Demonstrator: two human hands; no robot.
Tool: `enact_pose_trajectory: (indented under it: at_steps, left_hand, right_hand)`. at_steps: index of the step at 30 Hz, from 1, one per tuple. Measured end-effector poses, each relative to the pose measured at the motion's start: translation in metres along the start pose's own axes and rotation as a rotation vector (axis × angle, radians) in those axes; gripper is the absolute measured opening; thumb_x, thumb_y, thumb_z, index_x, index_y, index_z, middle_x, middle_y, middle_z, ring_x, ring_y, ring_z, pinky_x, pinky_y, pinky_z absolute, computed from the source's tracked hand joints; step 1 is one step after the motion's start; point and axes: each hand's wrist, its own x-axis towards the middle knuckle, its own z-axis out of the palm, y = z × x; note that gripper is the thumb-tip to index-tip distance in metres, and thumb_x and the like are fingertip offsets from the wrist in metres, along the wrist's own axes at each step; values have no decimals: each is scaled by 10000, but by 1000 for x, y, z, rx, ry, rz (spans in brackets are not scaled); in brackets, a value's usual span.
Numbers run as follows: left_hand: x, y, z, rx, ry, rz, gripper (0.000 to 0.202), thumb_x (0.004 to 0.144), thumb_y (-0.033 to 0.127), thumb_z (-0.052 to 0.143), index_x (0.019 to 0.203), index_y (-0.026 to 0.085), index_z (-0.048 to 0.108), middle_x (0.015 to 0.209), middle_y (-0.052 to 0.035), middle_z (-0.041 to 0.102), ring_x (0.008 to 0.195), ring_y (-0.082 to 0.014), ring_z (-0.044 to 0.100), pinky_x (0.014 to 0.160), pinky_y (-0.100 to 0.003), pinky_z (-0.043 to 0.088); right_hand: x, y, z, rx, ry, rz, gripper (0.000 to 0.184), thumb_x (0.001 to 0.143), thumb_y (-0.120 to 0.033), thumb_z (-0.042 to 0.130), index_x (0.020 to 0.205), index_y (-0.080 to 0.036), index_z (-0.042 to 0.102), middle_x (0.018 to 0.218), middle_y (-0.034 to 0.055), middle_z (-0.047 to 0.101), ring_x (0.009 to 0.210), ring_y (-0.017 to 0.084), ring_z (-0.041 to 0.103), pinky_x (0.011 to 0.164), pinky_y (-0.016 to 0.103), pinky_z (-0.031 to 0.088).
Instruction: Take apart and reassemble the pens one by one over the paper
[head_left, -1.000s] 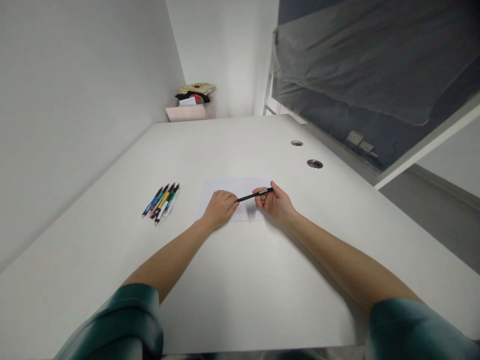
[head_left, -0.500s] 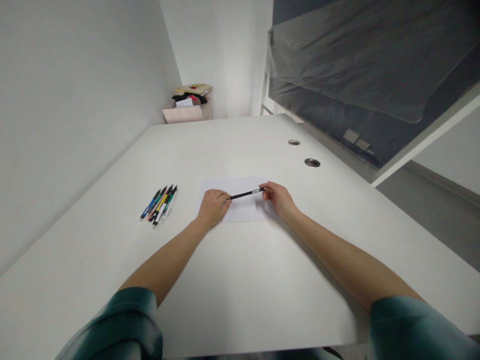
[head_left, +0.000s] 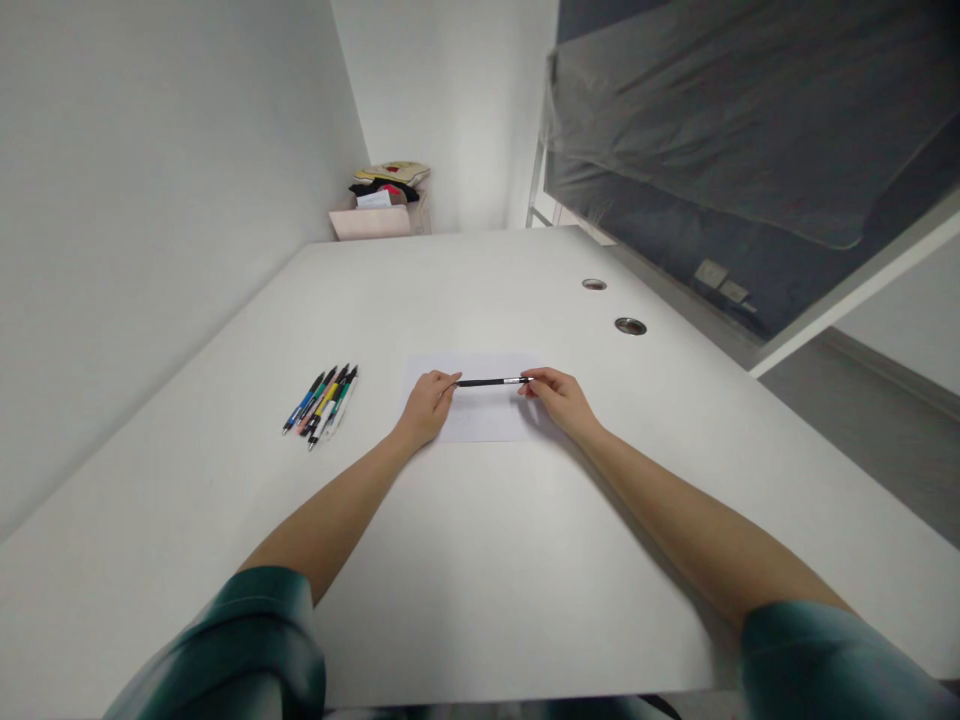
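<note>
Two walls: the left wall (head_left: 150, 220) and the back wall (head_left: 442, 110), both white, meet at the far corner.
Counter: the white counter (head_left: 510, 560) runs from the person toward that corner, its left side along the left wall.
Right side: a translucent gray plastic sheet (head_left: 750, 120) hangs over a dark blue surface (head_left: 645, 250), with a white frame rail (head_left: 847, 290) below it and a gray floor (head_left: 877, 440) beyond.
Far corner: a pale pink box (head_left: 369, 223) stands past the counter's far edge, with folded cloth and papers piled on top.
Sleeves: dark green cloth covers both upper arms, at the left sleeve (head_left: 240, 645) and the right sleeve (head_left: 825, 660).
Paper: a white sheet (head_left: 480, 400) lies flat on the counter, between the hands and under them.
Pens: a row of colored pens (head_left: 321, 405) lies side by side on the counter, left of the paper and apart from it.
Counter holes: two round metal grommets (head_left: 630, 326) sit beyond the paper, toward the right edge.
Left hand (head_left: 427, 408): rests over the paper's left part; its fingers (head_left: 448, 383) are curled together and touch the black pen's tip end; a firm pinch cannot be confirmed.
Right hand (head_left: 559, 400): its fingers (head_left: 536, 376) pinch the pen's silver-banded end against the thumb.
Black pen (head_left: 491, 381): lies level between both hands, above the paper's upper part.
</note>
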Motion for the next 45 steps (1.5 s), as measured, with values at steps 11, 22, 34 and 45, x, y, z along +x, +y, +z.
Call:
enact_pose_trajectory:
  at_steps: [11, 22, 34, 45]
  left_hand:
    - [1, -1, 0, -272, 18, -280, 167, 822, 249, 585, 919, 164, 691, 934, -61, 735, 873, -188, 668, 889, -361, 523]
    - [5, 0, -1, -300, -5, -326, 142, 785, 241, 594, 863, 162, 683, 866, -51, 728, 834, -188, 664, 855, -351, 529]
    - [1, 2, -4, -154, -32, -140, 188, 821, 211, 571, 959, 162, 688, 934, -78, 718, 865, -192, 660, 871, -369, 522]
    - [5, 4, -7, -237, 34, -135, 210, 845, 277, 532, 960, 164, 666, 952, -75, 700, 911, -189, 637, 883, -356, 500]
  right_hand:
    - [-2, -5, 0, 55, 13, 106, 217, 684, -351, 709, 799, -215, 584, 722, 46, 732, 754, 196, 687, 807, 380, 522]
    - [-1, -4, -1, -41, -43, 102, 260, 645, -369, 685, 823, -206, 589, 689, 26, 701, 669, 176, 630, 668, 318, 454]
    - [-3, -11, 2, -43, -11, 19, 261, 637, -402, 690, 803, -221, 599, 630, -22, 571, 569, 133, 486, 559, 288, 375]
    - [-16, -26, -5, -575, -255, -159, 146, 741, -373, 643, 830, -258, 644, 709, 12, 661, 644, 172, 559, 667, 306, 401]
